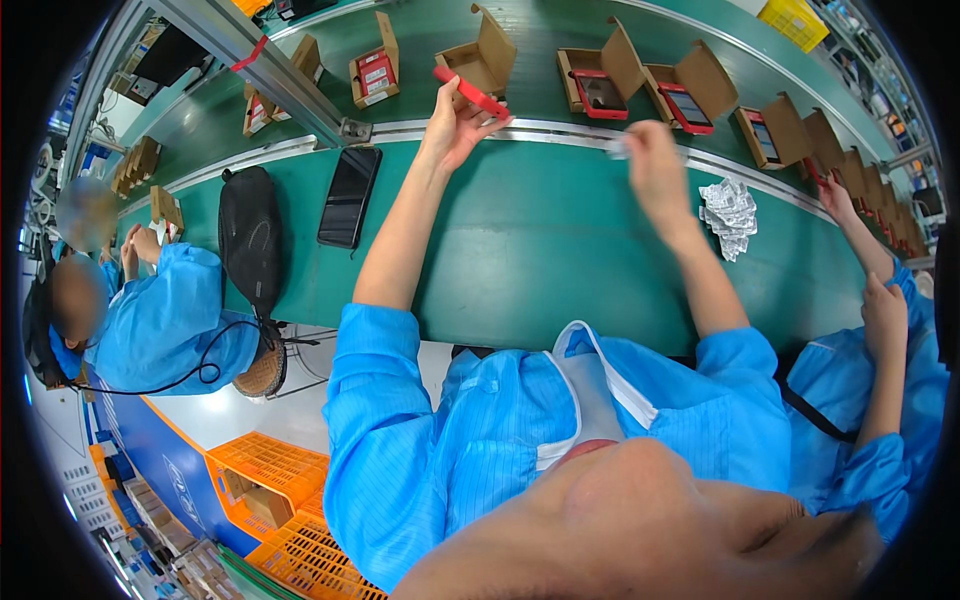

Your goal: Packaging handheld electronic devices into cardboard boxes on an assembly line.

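My left hand (458,125) grips a flat red-edged device (472,93), held up edge-on in front of an open cardboard box (478,66). To the right, my right hand (658,175) is raised above the green table and smeared by motion. Its fingers pinch a small whitish packet (619,150), too blurred to make out fully. Below and right of that hand lies a pile of small silver packets (730,216). Another open box (598,90) beyond my hands holds a red-framed device with a dark screen.
A metal rail (540,128) separates the green table (540,240) from a belt with several open boxes. A black phone (349,197) and black pouch (250,235) lie at left. Co-workers sit on both sides; one's hand (838,200) reaches in from the right. Orange crates (268,470) stand below left.
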A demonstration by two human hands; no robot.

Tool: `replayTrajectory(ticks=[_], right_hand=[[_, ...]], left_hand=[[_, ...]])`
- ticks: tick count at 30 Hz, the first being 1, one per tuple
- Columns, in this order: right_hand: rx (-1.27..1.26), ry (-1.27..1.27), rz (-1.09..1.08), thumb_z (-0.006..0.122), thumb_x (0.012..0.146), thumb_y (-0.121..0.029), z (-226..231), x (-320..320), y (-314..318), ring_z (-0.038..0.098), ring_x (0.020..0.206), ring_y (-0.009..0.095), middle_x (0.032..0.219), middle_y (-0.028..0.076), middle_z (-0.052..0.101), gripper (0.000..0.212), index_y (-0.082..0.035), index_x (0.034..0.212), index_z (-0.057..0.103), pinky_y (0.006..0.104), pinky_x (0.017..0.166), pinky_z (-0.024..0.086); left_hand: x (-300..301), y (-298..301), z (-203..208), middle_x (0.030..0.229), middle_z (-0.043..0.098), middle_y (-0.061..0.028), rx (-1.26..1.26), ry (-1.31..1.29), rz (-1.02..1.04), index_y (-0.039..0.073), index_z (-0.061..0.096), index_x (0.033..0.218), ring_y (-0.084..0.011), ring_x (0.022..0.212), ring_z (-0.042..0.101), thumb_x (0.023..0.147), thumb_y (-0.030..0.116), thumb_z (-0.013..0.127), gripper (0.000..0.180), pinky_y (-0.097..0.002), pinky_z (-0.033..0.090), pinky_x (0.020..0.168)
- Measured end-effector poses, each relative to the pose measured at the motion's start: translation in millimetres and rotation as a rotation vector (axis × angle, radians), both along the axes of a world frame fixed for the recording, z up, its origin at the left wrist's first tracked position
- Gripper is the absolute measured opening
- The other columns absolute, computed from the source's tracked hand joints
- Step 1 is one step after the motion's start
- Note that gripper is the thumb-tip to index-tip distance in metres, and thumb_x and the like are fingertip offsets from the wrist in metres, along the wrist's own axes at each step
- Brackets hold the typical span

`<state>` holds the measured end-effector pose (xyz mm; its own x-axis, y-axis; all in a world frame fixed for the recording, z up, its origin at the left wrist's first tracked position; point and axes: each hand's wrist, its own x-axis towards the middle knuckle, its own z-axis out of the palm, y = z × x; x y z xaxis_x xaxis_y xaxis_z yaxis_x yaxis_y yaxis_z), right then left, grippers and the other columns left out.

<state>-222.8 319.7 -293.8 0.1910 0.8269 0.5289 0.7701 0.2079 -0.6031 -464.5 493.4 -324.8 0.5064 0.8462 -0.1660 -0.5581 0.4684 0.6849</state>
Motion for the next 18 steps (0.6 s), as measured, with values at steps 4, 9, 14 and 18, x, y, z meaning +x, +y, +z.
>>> replayTrajectory(ticks=[4,9,14,18], right_hand=[[-0.134,-0.325,-0.435,0.055,0.088,-0.011,-6,93,-41,0.058,0.087,0.034,0.092,0.019,0.057,0.015,-0.001,0.099,0.055,0.0424,0.074,0.046],[-0.43,-0.525,-0.697,0.06,0.085,-0.012,-17,122,-71,0.055,0.09,0.031,0.095,0.013,0.057,0.017,-0.002,0.099,0.059,0.0413,0.076,0.045],[-0.03,-0.619,-0.651,0.065,0.083,-0.019,-17,102,-53,0.054,0.093,0.028,0.097,0.01,0.057,0.026,-0.004,0.104,0.061,0.0385,0.078,0.044],[-0.367,0.321,-0.19,0.057,0.089,-0.045,-35,59,6,0.062,0.07,0.022,0.089,0.016,0.063,0.053,0.003,0.112,0.054,0.0303,0.063,0.05]], left_hand=[[12,20,-9,0.121,0.047,-0.0274,0.019,-0.248,-0.155,-0.006,0.034,0.128,-0.0399,0.111,0.05,0.098,0.04,0.035,0.055,-0.0557,0.046,0.095],[38,28,-22,0.133,0.034,-0.029,-0.073,-0.319,-0.009,-0.004,0.021,0.137,-0.043,0.121,0.041,0.101,0.038,0.023,0.056,-0.0548,0.041,0.101],[30,-16,-17,0.136,0.032,-0.027,0.05,0.184,0.106,-0.001,0.016,0.14,-0.0355,0.117,0.048,0.099,0.043,0.032,0.063,-0.0457,0.044,0.099],[31,-61,-38,0.112,0.055,-0.0153,0.325,0.486,0.238,0.0,0.044,0.125,-0.0193,0.093,0.058,0.096,0.032,0.049,0.043,-0.0309,0.053,0.074]])
